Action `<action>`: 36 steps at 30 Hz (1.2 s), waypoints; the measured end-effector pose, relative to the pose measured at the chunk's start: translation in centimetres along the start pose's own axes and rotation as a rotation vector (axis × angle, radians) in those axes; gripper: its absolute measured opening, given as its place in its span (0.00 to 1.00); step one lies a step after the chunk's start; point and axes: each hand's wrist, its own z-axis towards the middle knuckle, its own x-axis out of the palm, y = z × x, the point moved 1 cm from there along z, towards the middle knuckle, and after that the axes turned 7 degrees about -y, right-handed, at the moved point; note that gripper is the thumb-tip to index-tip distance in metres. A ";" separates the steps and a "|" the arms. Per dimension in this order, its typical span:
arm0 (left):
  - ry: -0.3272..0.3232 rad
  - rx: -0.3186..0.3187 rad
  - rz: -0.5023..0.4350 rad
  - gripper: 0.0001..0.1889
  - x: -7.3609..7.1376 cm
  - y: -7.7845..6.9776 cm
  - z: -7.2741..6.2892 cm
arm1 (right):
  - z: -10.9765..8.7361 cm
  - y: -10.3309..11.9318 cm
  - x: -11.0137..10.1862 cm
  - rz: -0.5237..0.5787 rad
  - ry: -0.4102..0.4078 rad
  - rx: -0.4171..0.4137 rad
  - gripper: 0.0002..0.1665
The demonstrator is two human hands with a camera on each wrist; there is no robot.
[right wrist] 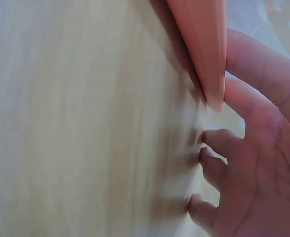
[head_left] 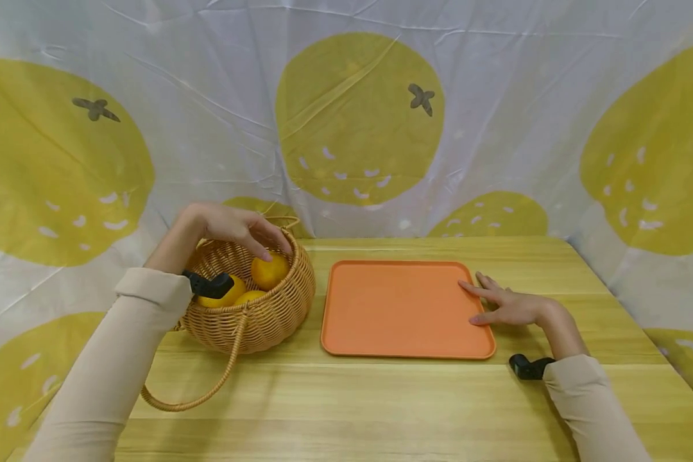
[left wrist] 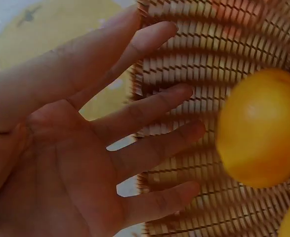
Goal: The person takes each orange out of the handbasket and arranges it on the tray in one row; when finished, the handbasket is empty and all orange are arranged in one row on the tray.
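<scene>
My left hand [head_left: 237,228] reaches over the rim of a round wicker basket [head_left: 285,314], its fingers spread and bent downward inside. Several oranges lie in the basket; the fingertips hang close to one orange [head_left: 269,272]. In the left wrist view the hand [left wrist: 80,148] shows its palm, with a gap between the fingertips and the orange [left wrist: 263,128]. To the right, my right hand [head_left: 514,307] rests at the right edge of an orange-coloured tray [head_left: 404,308]. Thumb and index finger lie on the tray's rim [right wrist: 201,44]; the other fingertips of that hand [right wrist: 258,163] touch the table.
The basket's handle [head_left: 237,346] hangs down toward the table's front left. Pale wood-grain table [head_left: 369,404] extends before the tray. Behind stands a white curtain [head_left: 219,96] printed with large yellow fruit.
</scene>
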 end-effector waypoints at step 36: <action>0.016 -0.183 -0.110 0.35 1.7 6.1 3.1 | 0.4 -0.5 -0.3 0.003 -0.008 -0.002 0.54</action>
